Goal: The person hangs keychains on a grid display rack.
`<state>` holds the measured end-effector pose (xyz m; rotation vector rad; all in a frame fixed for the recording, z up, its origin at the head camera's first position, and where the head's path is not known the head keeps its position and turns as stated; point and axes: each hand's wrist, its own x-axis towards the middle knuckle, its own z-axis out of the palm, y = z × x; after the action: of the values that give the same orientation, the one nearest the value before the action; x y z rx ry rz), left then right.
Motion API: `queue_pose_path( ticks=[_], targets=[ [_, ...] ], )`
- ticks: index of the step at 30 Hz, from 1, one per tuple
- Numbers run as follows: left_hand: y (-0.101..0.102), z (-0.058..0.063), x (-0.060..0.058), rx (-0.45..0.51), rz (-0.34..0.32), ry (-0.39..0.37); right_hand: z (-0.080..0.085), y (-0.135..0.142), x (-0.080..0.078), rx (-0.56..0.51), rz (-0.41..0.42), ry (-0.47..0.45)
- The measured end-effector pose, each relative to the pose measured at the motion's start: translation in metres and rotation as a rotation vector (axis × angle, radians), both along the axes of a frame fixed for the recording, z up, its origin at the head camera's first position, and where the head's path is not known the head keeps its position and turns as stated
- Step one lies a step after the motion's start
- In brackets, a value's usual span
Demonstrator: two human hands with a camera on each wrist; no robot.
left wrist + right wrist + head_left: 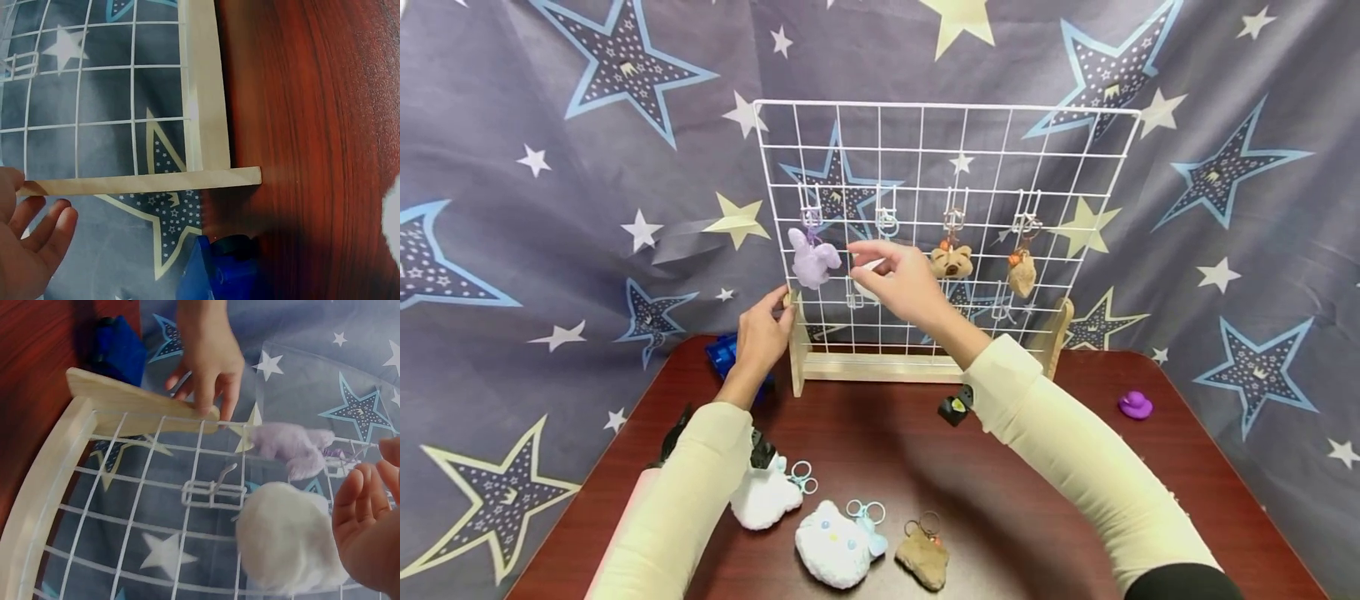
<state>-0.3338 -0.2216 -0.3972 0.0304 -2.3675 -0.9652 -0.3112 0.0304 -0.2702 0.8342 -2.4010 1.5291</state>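
A white wire grid stands upright in a wooden stand. My left hand pinches the top of the stand's left upright, its fingers on both sides of the wood. In front of the grid, my right hand has its thumb and index finger apart with nothing between them. It is nearest to a white plush keychain, mostly hidden behind it in the head view. To the left hangs a lilac plush keychain with long ears. A brown bear keychain and another brown plush keychain hang on the right.
On the table lie two white plush keychains, one with a face and one partly under my left sleeve, plus a brown plush keychain. A purple duck, a small black object and a blue object are farther back.
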Motion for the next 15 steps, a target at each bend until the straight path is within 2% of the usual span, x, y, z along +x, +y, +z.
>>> queue_pose_path(
  ticks=[5,9,12,15],
  targets=[
    [-0.004,-0.001,0.007,-0.025,-0.01,0.004,-0.013,0.022,0.002,0.032,0.021,0.02],
    [-0.008,0.0,0.015,-0.061,-0.022,0.004,-0.023,0.042,0.004,0.081,-0.001,0.049],
    [-0.013,0.0,0.02,-0.082,-0.022,-0.028,-0.033,0.056,0.006,0.102,-0.009,0.049],
    [-0.015,0.001,0.027,-0.113,-0.041,-0.102,-0.047,0.07,0.006,0.11,-0.003,0.04]
  ],
)
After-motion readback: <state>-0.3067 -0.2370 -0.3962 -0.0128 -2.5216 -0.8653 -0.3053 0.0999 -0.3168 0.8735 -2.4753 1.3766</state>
